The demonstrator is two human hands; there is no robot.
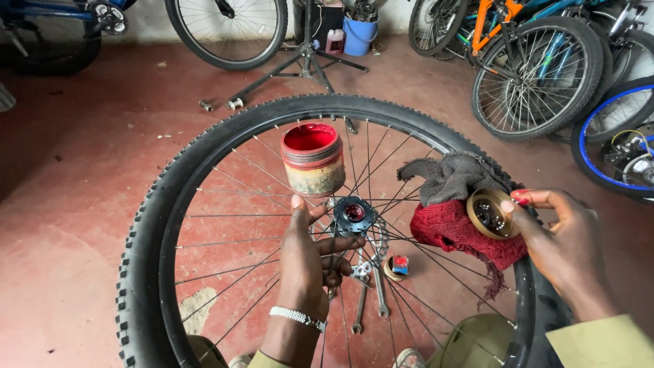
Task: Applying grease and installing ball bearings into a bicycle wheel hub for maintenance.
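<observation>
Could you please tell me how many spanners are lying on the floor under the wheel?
2: one spanner below the hub, a second spanner right of it. Spokes may hide others.

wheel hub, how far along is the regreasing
Done: the hub is open and already shows red grease, and the grease tub stands uncapped. In hand: the right hand holds a round brass-coloured part; the left hand steadies the hub. Left: refitting; spanners lie beneath.

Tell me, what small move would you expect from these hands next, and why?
Probably the right hand brings the round brass-coloured part across to the wheel hub. The hub's centre sits open and red with grease, the left hand steadies the wheel there, and the grease tub stands open beside it.
</observation>
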